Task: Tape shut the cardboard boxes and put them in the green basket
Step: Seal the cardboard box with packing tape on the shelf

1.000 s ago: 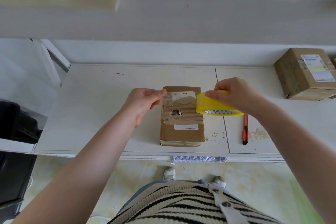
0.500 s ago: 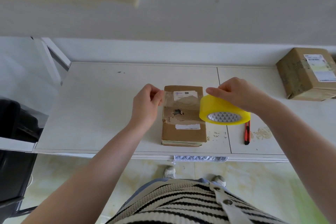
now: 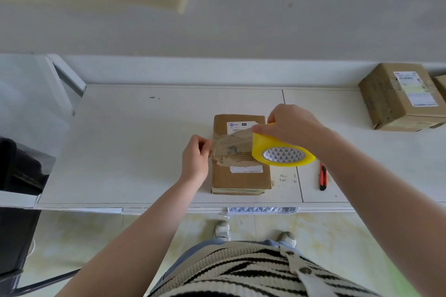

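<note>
Both hands work over a flat cardboard box (image 3: 241, 176) that lies near the front edge of the white worktop (image 3: 135, 142). At the box's left edge, the left hand (image 3: 195, 158) pinches the free end of a clear strip of tape (image 3: 226, 149) between thumb and curled fingers. That strip runs rightward across the torn middle of the box top to a yellow tape roll (image 3: 282, 152), which the right hand (image 3: 292, 128) grips from above, fingers wrapped over its far side and thumb on the near-left rim. The roll is tilted, its patterned core facing the camera, and it sits over the box's right edge; whether it touches the box cannot be told. On the box top there is a white label toward the far end and another just near of the tape. A red utility knife (image 3: 323, 177) lies on the worktop to the right of the box, apart from it. Far to the right, against the wall, a larger cardboard box (image 3: 395, 101) with a shipping label stands on the worktop, with the corner of another box showing at the frame edge beside it. Below the worktop edge a striped knit top (image 3: 253, 272) and two pale shoes are visible.
</note>
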A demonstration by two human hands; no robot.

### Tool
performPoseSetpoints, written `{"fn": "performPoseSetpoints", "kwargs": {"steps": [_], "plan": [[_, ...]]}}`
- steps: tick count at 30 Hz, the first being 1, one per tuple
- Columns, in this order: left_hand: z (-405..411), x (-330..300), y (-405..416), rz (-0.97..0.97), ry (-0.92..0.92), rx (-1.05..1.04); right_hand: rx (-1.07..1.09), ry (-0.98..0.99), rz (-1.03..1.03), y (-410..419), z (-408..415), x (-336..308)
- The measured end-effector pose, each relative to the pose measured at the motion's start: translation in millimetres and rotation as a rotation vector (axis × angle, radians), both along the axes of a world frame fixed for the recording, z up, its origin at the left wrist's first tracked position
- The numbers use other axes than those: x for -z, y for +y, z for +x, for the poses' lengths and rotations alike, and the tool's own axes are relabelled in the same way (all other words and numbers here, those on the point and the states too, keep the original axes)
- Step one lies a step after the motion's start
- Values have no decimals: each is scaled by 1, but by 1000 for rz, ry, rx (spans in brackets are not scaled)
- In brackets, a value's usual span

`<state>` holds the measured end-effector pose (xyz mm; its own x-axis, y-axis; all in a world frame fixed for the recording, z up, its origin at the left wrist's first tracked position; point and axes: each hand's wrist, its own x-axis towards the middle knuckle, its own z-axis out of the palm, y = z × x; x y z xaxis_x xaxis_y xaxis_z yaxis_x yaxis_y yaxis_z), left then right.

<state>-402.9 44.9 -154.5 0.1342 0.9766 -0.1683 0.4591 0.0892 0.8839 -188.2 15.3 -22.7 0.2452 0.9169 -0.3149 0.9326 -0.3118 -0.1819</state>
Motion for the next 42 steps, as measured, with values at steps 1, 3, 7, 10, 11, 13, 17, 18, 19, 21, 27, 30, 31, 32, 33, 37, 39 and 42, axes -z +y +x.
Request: {"fn": "performPoseSetpoints", "kwargs": {"steps": [1, 3, 7, 10, 11, 13, 17, 18, 19, 21, 27, 30, 31, 32, 33, 37, 39, 42], "plan": [[1, 2, 0, -6, 5, -6, -2, -7, 3, 0, -1, -1], [2, 6, -1, -20, 2, -23, -1, -23, 12, -1, -5, -1], [9, 9, -7, -73, -37, -78, 3, -74, 6, 1, -13, -1], [14, 8, -10, -99, -86, -98, -6, -80, 6, 2, -16, -1], [15, 9, -9, -84, -82, -94, -14, -87, 3, 2, -17, -1], [13, 13, -5, 9, 90, -45, -29, -108, -7, 1, -19, -1], [5, 12, -1, 153, 187, 135, -33, -116, 2, 0, -24, -2], [3, 10, 0, 157, 150, 166, -30, -114, 9, 0, -24, -1], [1, 7, 1, 142, 113, 180, -25, -110, 16, -1, -24, -1], [0, 2, 2, 118, 119, 198, -6, -100, 31, -1, -22, -2], [2, 4, -8, 252, 610, 140, -30, -66, 18, -2, -18, 1], [3, 3, -7, 237, 617, 152, -78, 59, -28, -4, -7, -7], [3, 2, -6, 237, 617, 158, -85, 120, -35, -6, -2, -10], [3, 1, -6, 249, 624, 165, -90, 160, -36, -8, 2, -12], [2, 0, -7, 265, 635, 169, -92, 166, -27, -10, 4, -11], [2, 0, -6, 289, 663, 176, -64, -42, 23, -12, 10, 4], [2, 2, -6, 299, 669, 182, -49, -144, -26, -13, 20, 12], [2, 5, -5, 297, 661, 180, 12, -150, -124, -15, 35, 30]]}}
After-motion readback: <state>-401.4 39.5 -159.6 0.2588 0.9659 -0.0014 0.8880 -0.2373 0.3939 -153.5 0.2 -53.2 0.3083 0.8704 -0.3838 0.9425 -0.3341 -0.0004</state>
